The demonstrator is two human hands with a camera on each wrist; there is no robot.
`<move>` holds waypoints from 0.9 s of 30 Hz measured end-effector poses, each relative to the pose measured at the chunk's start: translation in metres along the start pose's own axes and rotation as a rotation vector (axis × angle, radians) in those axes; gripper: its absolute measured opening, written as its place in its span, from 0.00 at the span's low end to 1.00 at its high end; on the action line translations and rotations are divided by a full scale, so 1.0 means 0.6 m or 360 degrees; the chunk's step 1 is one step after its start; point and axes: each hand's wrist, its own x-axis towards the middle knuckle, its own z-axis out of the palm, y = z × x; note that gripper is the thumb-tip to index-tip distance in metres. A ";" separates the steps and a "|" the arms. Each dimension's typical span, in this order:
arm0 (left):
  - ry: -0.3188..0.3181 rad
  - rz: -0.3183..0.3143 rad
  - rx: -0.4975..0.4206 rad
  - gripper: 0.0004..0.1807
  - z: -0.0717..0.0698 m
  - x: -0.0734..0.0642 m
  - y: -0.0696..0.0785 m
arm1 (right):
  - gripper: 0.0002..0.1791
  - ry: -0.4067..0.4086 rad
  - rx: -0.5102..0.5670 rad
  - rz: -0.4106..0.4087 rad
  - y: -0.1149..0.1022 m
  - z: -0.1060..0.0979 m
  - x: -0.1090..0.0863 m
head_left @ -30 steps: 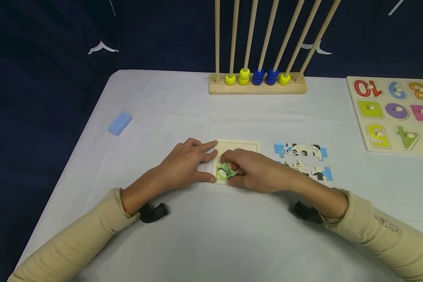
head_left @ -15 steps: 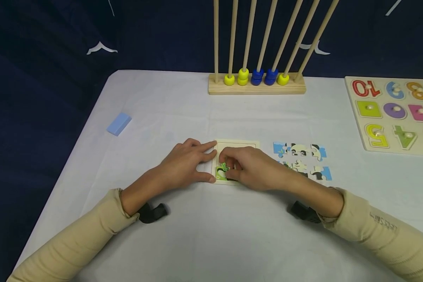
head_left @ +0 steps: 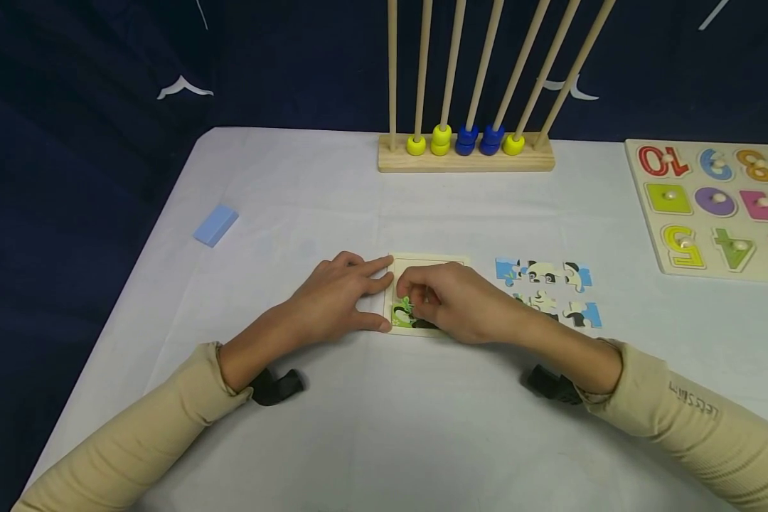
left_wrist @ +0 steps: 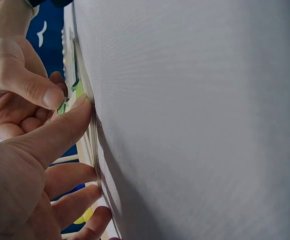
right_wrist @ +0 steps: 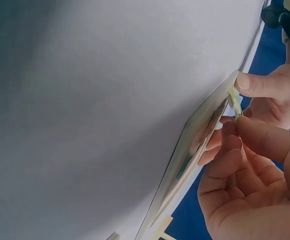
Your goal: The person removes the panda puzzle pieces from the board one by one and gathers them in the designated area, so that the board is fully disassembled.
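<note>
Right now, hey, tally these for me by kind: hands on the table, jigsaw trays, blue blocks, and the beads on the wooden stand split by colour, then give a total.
Hands: 2, the left hand and the right hand
Jigsaw tray: 1
Blue block: 1
Yellow beads: 4
Blue beads: 4
Total: 12

White-covered table (head_left: 371,434), navy backdrop (head_left: 301,64)

there is passage over the near table (head_left: 384,441) between the sleeves (head_left: 134,419) and along the strip behind the puzzle tray (head_left: 419,256), but upright rods (head_left: 484,64) bar the far middle, and loose puzzle pieces (head_left: 542,272) and a number board (head_left: 710,222) obstruct the right.
</note>
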 end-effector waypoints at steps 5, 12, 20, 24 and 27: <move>-0.0002 0.0000 -0.0008 0.40 0.001 0.000 -0.001 | 0.10 0.0021 0.0016 0.0014 -0.003 -0.003 -0.001; -0.0002 -0.0004 -0.0026 0.40 0.000 0.000 -0.001 | 0.11 0.0027 0.0089 0.0057 -0.006 -0.010 -0.004; 0.0002 0.0001 -0.0011 0.40 -0.001 -0.002 0.001 | 0.09 0.0013 0.0149 0.0085 -0.005 -0.020 -0.017; 0.0003 0.0005 -0.0007 0.40 -0.002 -0.002 0.002 | 0.08 0.0013 0.0191 0.0122 -0.004 -0.034 -0.034; -0.0005 -0.0006 0.0001 0.40 -0.001 -0.001 0.002 | 0.08 0.0004 0.0202 0.0176 -0.003 -0.042 -0.046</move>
